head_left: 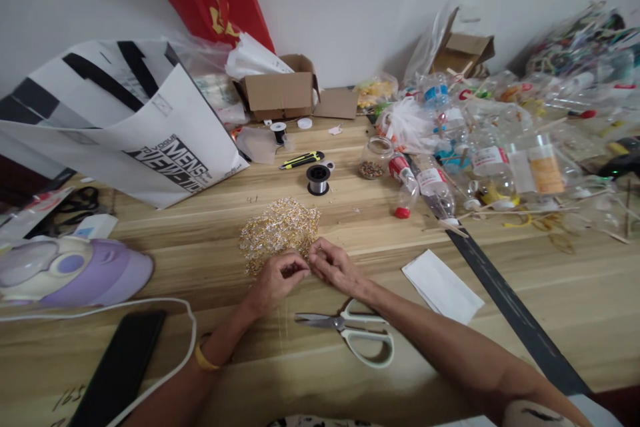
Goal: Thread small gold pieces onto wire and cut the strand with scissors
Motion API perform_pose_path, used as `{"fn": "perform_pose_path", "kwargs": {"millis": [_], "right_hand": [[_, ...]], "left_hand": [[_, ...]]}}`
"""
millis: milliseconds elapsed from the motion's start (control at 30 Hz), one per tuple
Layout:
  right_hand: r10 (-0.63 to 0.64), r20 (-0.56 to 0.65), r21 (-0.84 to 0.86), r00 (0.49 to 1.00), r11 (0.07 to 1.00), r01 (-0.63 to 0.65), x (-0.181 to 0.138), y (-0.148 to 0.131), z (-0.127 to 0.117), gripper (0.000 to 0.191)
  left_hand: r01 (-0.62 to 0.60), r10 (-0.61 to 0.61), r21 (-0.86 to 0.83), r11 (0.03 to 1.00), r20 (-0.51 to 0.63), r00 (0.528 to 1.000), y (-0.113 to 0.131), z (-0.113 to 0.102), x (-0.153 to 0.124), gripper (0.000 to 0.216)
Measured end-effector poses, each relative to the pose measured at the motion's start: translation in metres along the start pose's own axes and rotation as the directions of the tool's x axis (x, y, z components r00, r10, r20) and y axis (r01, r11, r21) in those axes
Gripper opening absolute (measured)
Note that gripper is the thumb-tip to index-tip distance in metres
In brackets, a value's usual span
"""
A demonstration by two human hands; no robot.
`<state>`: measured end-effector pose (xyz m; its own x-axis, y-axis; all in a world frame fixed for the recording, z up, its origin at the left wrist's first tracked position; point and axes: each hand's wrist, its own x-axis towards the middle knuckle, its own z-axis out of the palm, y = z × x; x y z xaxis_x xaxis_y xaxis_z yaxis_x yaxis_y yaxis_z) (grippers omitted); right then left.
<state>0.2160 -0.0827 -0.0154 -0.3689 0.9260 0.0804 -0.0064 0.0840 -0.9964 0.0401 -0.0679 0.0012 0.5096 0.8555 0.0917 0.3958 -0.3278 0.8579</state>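
Observation:
My left hand (281,279) and my right hand (334,264) meet over the wooden table, fingertips almost touching. Both are closed in a pinch; whatever they hold is too small to make out. Just beyond them lies a loose heap of gold and clear beaded strands (280,230), its near edge partly hidden by my left hand. Scissors (345,327) with white handles lie on the table below my right wrist, blades pointing left. Behind the heap stands a spool of thin silvery wire (319,180), beside a yellow and black utility knife (302,159).
A glass jar of small beads (375,159) stands near many plastic bottles (493,163) on the right. A folded white paper (443,287) lies by my right forearm. At left are a black phone (120,367), a white cable (187,320) and a large white bag (150,140).

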Motion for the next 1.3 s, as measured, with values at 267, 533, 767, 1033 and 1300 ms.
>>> {"fn": "perform_pose_path", "kwargs": {"millis": [267,533,767,1033,1300], "right_hand": [[-0.004,-0.004,-0.046,1.0,0.999,0.004,-0.0007,-0.003,0.0003,0.024],[0.012,-0.006,-0.091,1.0,0.996,-0.012,-0.0009,-0.0025,0.0008,0.025],[0.015,-0.009,-0.105,1.0,0.994,-0.016,-0.0007,-0.0002,0.0013,0.024],[0.031,0.004,-0.119,1.0,0.992,-0.031,-0.0007,-0.0026,0.0014,0.024],[0.013,0.009,-0.158,1.0,0.987,-0.012,-0.0013,0.0011,0.0016,0.025]], "left_hand": [[0.106,-0.104,-0.25,0.962,0.019,0.994,0.0051,-0.0009,-0.0004,0.009],[0.241,-0.265,-0.396,0.886,-0.006,0.964,0.0007,-0.0012,0.0006,0.008],[0.277,-0.308,-0.44,0.854,0.002,0.951,0.0054,-0.0034,0.0014,0.013],[0.32,-0.344,-0.518,0.793,0.054,0.938,0.0015,-0.0035,0.0017,0.025],[0.32,-0.32,-0.523,0.79,0.093,0.943,0.0042,-0.0057,0.0008,0.023]]}}
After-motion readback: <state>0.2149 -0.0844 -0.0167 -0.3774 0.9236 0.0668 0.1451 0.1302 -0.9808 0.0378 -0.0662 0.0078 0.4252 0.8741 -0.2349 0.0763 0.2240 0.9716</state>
